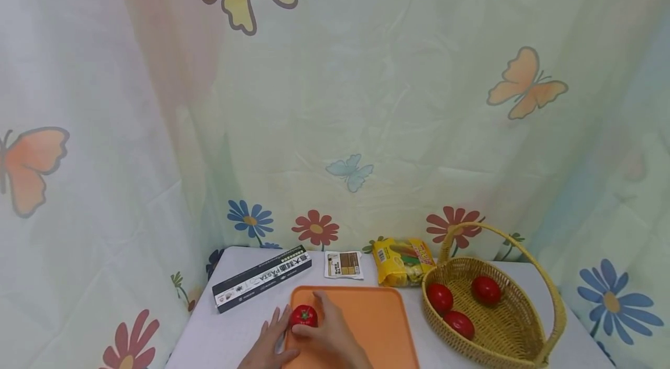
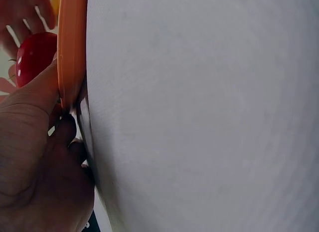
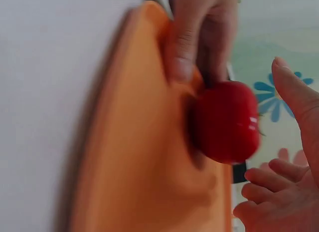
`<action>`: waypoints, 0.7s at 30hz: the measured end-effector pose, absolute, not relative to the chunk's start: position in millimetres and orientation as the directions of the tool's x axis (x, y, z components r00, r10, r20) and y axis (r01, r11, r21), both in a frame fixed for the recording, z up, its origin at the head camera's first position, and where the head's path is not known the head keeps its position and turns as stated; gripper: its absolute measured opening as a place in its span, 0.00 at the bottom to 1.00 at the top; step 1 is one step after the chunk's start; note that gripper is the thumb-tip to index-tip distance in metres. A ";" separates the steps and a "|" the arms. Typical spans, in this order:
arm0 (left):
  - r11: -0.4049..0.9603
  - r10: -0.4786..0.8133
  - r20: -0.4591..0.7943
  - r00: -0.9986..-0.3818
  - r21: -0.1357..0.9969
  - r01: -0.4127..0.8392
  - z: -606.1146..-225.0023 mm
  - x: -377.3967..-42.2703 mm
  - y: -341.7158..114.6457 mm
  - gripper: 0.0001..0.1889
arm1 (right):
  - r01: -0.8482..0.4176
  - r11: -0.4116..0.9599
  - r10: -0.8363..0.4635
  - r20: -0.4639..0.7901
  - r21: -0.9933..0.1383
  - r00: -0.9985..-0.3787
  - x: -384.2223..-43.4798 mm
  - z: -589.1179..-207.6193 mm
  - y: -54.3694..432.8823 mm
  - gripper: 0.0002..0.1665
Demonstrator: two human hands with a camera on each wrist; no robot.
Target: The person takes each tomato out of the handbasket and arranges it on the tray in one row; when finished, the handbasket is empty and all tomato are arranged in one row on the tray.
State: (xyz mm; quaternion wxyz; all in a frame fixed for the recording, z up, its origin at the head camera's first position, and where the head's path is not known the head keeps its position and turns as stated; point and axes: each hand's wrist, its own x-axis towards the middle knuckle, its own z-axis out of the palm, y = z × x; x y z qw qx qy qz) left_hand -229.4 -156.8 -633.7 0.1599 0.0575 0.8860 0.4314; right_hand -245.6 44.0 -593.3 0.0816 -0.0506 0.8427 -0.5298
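Observation:
A red tomato (image 1: 303, 315) with a green stem top sits at the left side of an orange tray (image 1: 371, 316). My left hand (image 1: 267, 346) holds the tray's left edge, thumb over the rim and fingers on the outer side, as the left wrist view shows. Close to the tomato is my right hand (image 1: 335, 331), thumb and fingers spread around its near and right sides. In the right wrist view a gap shows between that hand (image 3: 284, 192) and the tomato (image 3: 227, 122).
Right of the tray stands a wicker basket (image 1: 445, 337) with a tall handle and three red tomatoes (image 1: 459, 324) inside. Behind lie a pasta box (image 1: 262, 279), a small white packet (image 1: 344, 265) and a yellow bag (image 1: 403, 262). A patterned curtain (image 1: 366, 95) hangs behind.

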 end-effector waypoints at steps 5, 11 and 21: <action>0.623 0.244 -0.218 -0.945 0.782 -0.020 -636.7 -229.5 -156.3 0.57 | -0.071 0.431 -0.183 -0.010 -0.900 -0.983 -244.3 -563.4 56.4 0.56; 0.603 0.268 -0.198 -0.943 0.798 0.004 -636.9 -229.0 -160.8 0.56 | -0.199 0.405 -0.256 0.098 -0.892 -0.962 -239.2 -527.0 66.5 0.54; 0.578 0.242 -0.261 -0.935 0.812 -0.077 -639.3 -230.6 -161.4 0.59 | -0.348 0.427 -0.283 0.243 -0.835 -0.928 -218.2 -463.2 96.9 0.53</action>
